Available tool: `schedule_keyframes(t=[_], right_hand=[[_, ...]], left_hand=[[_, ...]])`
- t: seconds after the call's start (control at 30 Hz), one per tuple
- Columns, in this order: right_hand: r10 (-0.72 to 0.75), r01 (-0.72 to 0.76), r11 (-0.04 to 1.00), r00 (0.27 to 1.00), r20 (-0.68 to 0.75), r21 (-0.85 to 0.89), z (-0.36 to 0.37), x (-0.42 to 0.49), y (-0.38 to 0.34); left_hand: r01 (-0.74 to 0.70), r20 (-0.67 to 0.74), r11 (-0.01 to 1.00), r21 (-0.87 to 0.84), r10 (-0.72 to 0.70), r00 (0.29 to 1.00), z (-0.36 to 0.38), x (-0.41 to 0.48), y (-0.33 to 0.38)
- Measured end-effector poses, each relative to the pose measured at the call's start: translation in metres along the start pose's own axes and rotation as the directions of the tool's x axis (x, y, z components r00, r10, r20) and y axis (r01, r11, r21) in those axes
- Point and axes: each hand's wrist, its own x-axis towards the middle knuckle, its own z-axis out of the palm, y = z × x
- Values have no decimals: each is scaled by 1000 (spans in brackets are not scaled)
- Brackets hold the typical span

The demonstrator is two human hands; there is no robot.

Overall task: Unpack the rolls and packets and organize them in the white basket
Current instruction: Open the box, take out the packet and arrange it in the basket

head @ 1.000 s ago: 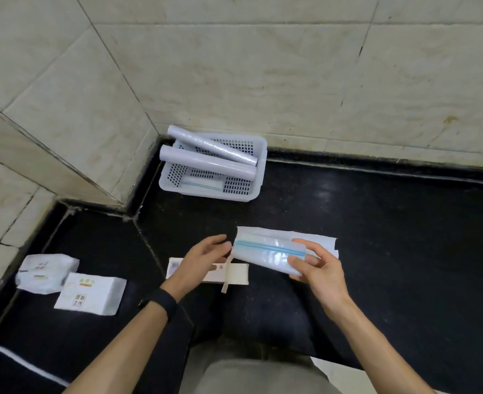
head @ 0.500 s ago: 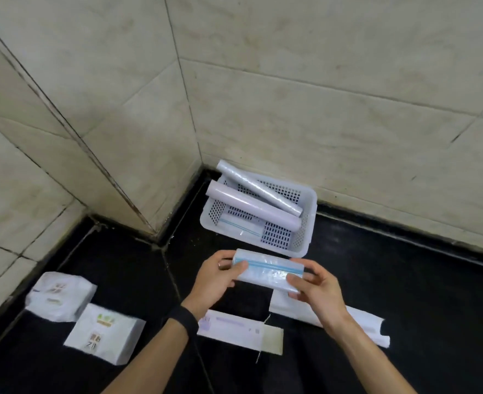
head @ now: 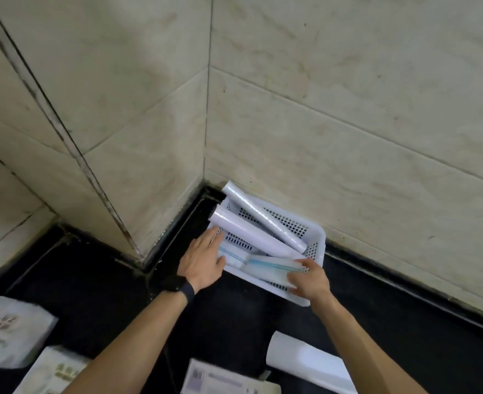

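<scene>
Packet (head: pixel 271 267) lies in the white basket (head: pixel 318 243), its end pinched in your right hand (head: pixel 308 281) fingers; your left hand (head: pixel 203 260) rests straight-fingered on the rim.

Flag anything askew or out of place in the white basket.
The clear roll and the white roll lie diagonally, left ends poking over the basket rim instead of sitting inside. Nothing looks spilled or damaged.

On the black surface (head: pixel 92 280) lie a white basket (head: pixel 263 288), two packets (head: pixel 10 331) and loose wrappers (head: pixel 305 362).
</scene>
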Motion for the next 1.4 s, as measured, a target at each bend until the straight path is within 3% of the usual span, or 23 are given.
schedule_keyframes(t=[0.07, 0.17, 0.53, 0.8, 0.97, 1.07, 1.27, 1.4], right_hand=[[-31, 32, 956, 999, 8, -291, 9, 5, -5], [-74, 89, 762, 996, 50, -641, 20, 12, -10], [-159, 163, 441, 982, 102, -883, 40, 29, -3], [-274, 264, 425, 949, 155, -866, 20, 9, 0], [-439, 367, 696, 898, 39, -617, -6, 6, 1], [-515, 476, 781, 857, 15, -404, -10, 28, -17], [-526, 531, 713, 837, 150, -458, 6, 85, -47], [-494, 540, 639, 834, 245, -549, 15, 103, -54]], left_hand=[[-2, 24, 999, 51, 0, 1000, 4, 4, -3], [8, 30, 996, 93, -11, 999, 12, 6, -9], [44, 76, 998, 33, -46, 996, 22, 5, -14], [15, -10, 993, -118, -16, 1000, 9, 9, -11], [139, -165, 929, -344, -206, 964, -11, 22, -3], [206, -148, 848, -489, -314, 938, -22, 43, -2], [381, 80, 652, -656, -441, 894, -31, 82, 2], [405, 142, 642, -651, -422, 896, -30, 88, 2]])
